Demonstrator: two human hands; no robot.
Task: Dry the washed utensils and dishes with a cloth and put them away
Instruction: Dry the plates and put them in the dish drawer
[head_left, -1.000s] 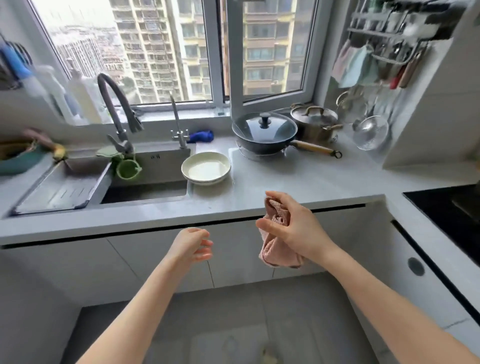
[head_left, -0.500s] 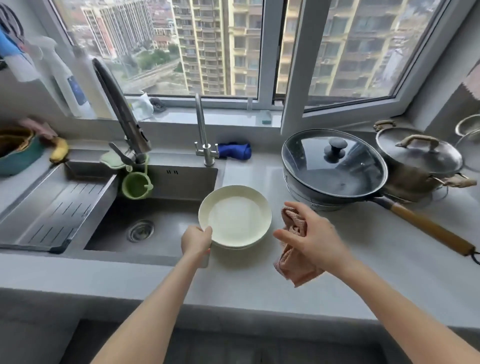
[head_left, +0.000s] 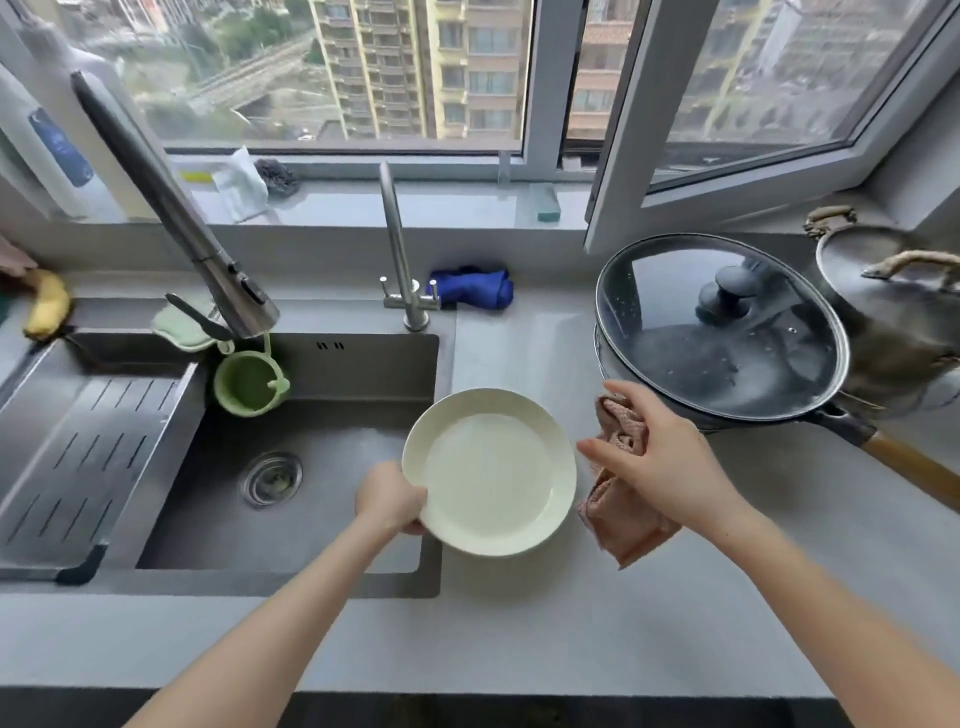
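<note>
Pale plate (head_left: 493, 473) sits at the right edge of the sink (head_left: 363, 364), partly over the basin & partly over the grey worktop (head_left: 623, 623); can't tell if it's resting or lifted. Left hand (head_left: 389, 501) grips it at the left rim, fingers (head_left: 408, 491) curled round the edge. Just right of the plate, not touching it, the right hand (head_left: 660, 462) holds a pink cloth (head_left: 623, 514): fingers clamped on the bunched top, the rest hanging below the palm, forefinger pointing toward the plate.

Behind the right hand: dark pan w/ glass lid (head_left: 717, 327), its wooden handle (head_left: 914, 467) running off to the right. Lidded metal pot (head_left: 883, 291) beside it at the far right edge.

At the back of the worktop, a blue rag (head_left: 470, 287) lies next to the small tap (head_left: 400, 249). Big pull-out tap (head_left: 171, 208) leans over the basin, green cup (head_left: 249, 384) hanging under it. Slotted drain tray (head_left: 78, 457) fills the sink's left part. Banana (head_left: 48, 309) at the far left. Sponge (head_left: 544, 203) on the windowsill.
</note>
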